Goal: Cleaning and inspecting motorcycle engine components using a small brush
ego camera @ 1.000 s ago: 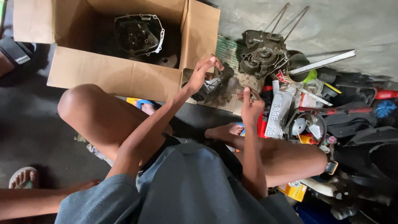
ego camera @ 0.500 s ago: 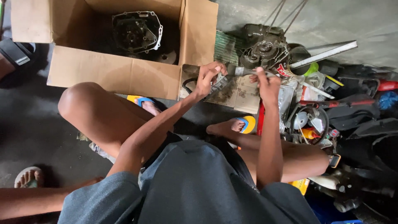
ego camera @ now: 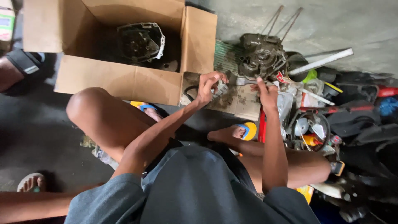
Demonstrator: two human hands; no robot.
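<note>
The person sits on the floor with knees up, both arms stretched forward. The left hand (ego camera: 208,85) has its fingers curled around a small grey metal part (ego camera: 221,88), which sits just at the fingertips on the side toward the other hand. The right hand (ego camera: 266,92) is closed on the handle end of a flat metal tool (ego camera: 244,80); the tool runs across between the two hands, so the part and the tool nearly meet in the gap. Both are held just above a greasy sheet of cardboard (ego camera: 238,105) lying flat on the floor.

Just beyond the hands stands a dirty engine block (ego camera: 261,56) with thin rods sticking up from it, resting on a green mat (ego camera: 224,58).

To the left is a big open brown cardboard box (ego camera: 120,81), flaps up, with another dark engine piece (ego camera: 141,40) inside it. At the far upper left corner a small green and white carton (ego camera: 6,24) is cut off by the edge. To the right of the hands lies a heap of clutter: a clear plastic bag (ego camera: 286,105), a white packet with a red patch (ego camera: 309,99), a long white strip (ego camera: 325,61) and a yellow bottle (ego camera: 310,140). A yellow and blue sandal (ego camera: 248,130) is on the foot below the cardboard sheet.
</note>
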